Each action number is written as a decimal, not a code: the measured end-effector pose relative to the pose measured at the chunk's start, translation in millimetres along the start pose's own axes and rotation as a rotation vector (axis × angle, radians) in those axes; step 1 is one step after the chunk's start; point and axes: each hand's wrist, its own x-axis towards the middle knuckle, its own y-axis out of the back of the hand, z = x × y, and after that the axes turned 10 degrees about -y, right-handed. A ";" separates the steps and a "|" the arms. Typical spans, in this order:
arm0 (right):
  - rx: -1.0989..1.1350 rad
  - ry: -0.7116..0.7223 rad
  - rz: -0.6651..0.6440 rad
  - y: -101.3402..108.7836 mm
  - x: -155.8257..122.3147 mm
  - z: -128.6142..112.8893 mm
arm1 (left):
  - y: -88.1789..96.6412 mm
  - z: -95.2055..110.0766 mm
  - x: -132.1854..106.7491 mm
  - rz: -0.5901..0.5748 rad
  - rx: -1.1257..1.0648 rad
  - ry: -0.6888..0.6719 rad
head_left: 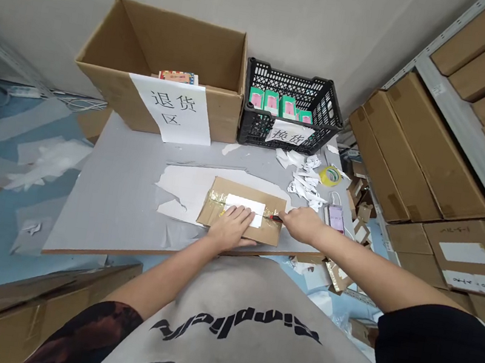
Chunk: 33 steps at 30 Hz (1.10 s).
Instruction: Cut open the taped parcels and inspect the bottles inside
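Note:
A taped brown cardboard box [270, 235] with a white label [256, 220] lies near the table's front edge, on a torn pale sheet [178, 182]. My left hand [231, 226] rests flat on top of it, fingers stretched over the label, thumb along the near edge. In my right hand [301, 223], closed at the box's right end, is a box cutter [275, 217] with a red and black tip. Its tip touches or nearly touches the taped seam; the blade is too small to make out.
Behind stand a large open carton [222, 118] with a paper sign and a black plastic crate [251, 124] holding several green-and-pink boxes. Crumpled white paper [305, 182], a yellow tape roll [330, 176] and a phone [335, 218] lie at right. Shelves [456, 111] of cartons flank the table [111, 197].

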 end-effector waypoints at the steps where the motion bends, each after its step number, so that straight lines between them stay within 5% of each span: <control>1: -0.008 0.002 0.004 -0.8 -1.3 2.6 | 0.4 -0.2 -0.2 -0.009 0.005 0.004; 17: -0.006 -0.024 0.007 -8.3 -5.4 11.9 | -0.9 2.2 2.7 -0.062 -0.014 0.005; 21: 0.015 -0.002 0.023 -7.8 -9.9 33.2 | -0.6 3.9 1.7 -0.046 -0.006 0.006; 26: 0.419 -0.002 0.182 -26.7 -14.7 59.0 | 3.2 7.3 -0.3 -0.043 -0.013 0.013; 30: 0.803 -0.006 0.375 -43.2 1.6 27.7 | 7.2 6.6 0.3 -0.059 -0.024 0.017; 33: 0.888 0.030 0.452 -44.5 17.6 -5.1 | 7.0 5.3 0.4 -0.027 -0.029 -0.007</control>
